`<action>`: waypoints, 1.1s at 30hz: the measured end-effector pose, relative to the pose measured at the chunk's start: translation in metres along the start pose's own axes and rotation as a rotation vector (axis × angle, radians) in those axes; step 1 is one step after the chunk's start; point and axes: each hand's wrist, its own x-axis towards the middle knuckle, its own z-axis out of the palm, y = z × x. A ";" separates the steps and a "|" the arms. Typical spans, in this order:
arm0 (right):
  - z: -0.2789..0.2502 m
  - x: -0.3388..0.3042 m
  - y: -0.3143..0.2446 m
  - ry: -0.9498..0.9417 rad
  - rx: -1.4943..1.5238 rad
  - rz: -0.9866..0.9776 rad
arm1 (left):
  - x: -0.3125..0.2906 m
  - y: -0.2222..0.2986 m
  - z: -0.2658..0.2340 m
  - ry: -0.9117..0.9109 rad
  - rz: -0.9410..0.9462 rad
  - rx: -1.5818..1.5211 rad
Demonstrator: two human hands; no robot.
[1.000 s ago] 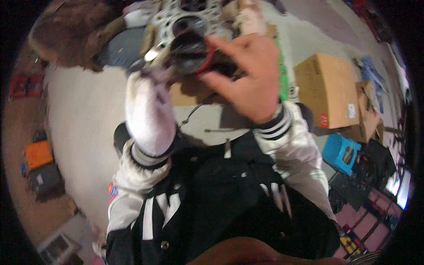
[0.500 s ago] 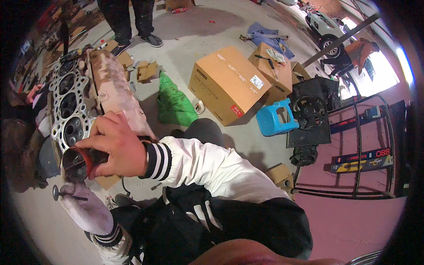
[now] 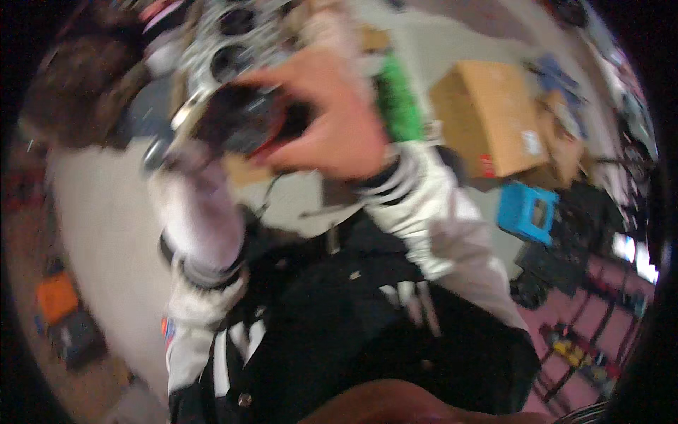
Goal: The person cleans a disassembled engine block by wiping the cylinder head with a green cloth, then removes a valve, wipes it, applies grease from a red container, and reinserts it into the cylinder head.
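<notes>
One round metal disc, beside my gloved left hand, whose grip blur keeps me from telling; one dark, red-rimmed cup, near the metal engine part, held in my bare right hand, droppable should my fingers slacken.

2 hands, 1 glove, 1 dark cup, 1 engine head, 1 blue stool, 1 orange box, 2+ cartons.
</notes>
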 end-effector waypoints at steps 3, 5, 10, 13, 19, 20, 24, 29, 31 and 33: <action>-0.011 0.005 -0.007 -0.024 -0.108 0.036 | 0.008 0.007 0.015 -0.042 -0.039 0.196; -0.015 0.007 -0.010 -0.085 -0.076 0.251 | 0.017 0.014 0.027 -0.079 0.036 0.452; -0.009 0.012 -0.004 0.111 -0.229 -0.028 | 0.028 0.046 0.044 -0.057 -0.119 1.059; -0.013 0.009 -0.001 0.102 -0.231 -0.019 | 0.032 0.049 0.042 -0.278 0.136 1.352; -0.017 0.009 -0.005 0.050 -0.298 0.021 | 0.031 0.051 0.042 -0.273 0.074 1.432; -0.017 0.009 -0.005 0.048 -0.302 0.030 | 0.031 0.052 0.044 -0.302 0.086 1.466; -0.015 0.009 -0.008 0.036 -0.297 0.039 | 0.034 0.055 0.047 -0.343 0.148 1.520; -0.009 0.007 -0.006 0.085 -0.207 -0.037 | 0.040 0.058 0.048 -0.416 0.257 1.573; -0.008 0.005 -0.004 0.078 -0.211 -0.023 | 0.041 0.057 0.048 -0.413 0.242 1.576; -0.006 0.005 -0.003 0.084 -0.206 -0.037 | 0.042 0.057 0.049 -0.420 0.251 1.591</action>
